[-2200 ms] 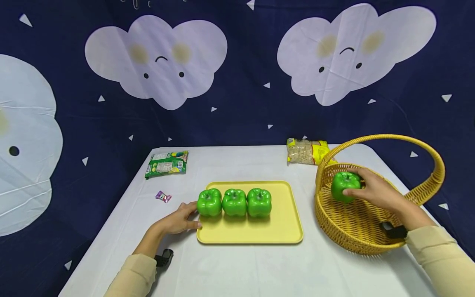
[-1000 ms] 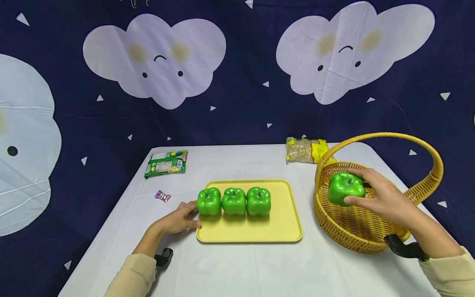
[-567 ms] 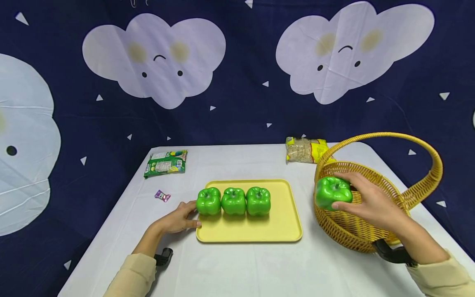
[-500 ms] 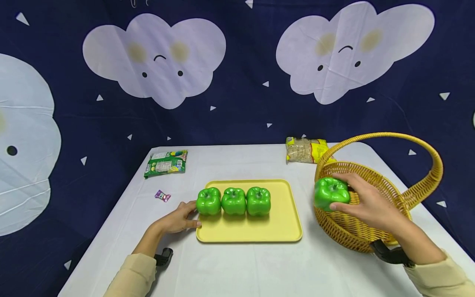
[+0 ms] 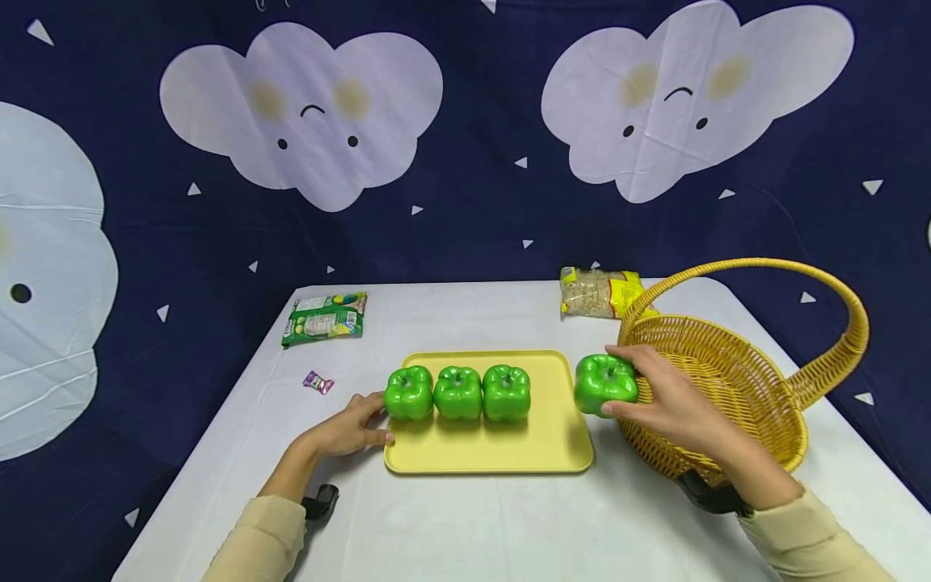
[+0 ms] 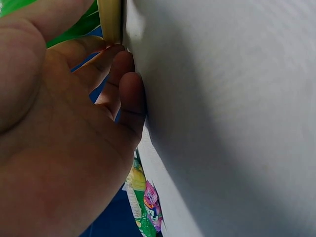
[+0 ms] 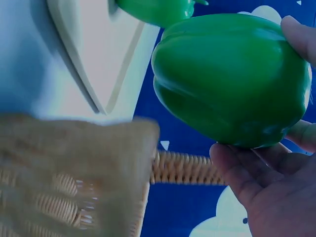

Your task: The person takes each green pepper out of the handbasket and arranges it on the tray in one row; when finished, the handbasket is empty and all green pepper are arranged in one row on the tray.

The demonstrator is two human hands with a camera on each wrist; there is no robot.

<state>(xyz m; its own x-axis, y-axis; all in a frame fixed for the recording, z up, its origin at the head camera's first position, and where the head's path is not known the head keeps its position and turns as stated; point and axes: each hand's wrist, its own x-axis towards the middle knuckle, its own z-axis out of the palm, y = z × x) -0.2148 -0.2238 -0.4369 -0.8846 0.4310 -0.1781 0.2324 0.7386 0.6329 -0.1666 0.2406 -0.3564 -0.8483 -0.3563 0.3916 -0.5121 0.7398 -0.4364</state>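
Observation:
My right hand (image 5: 672, 400) holds a green bell pepper (image 5: 605, 385) in the air, thumb on the near side and fingers on the far side. The pepper hangs between the yellow tray (image 5: 502, 459) and the wicker basket (image 5: 727, 364), just over the tray's right edge. In the right wrist view the held bell pepper (image 7: 229, 79) shows large above the fingers. Three more green bell peppers (image 5: 458, 394) stand in a row on the tray's left part. My left hand (image 5: 347, 428) grips the tray's left rim; in the left wrist view its fingertips touch the tray edge (image 6: 111, 22).
The basket's tall arched handle (image 5: 756, 263) rises at the right, close to my right forearm. A yellow bag of food (image 5: 600, 293) lies behind the basket. At the back left lie a green snack packet (image 5: 325, 318) and a small purple candy (image 5: 318, 381).
My right hand has lifted the bell pepper out of the basket and carried it left to the tray's right edge. My left hand and the row of peppers have stayed put.

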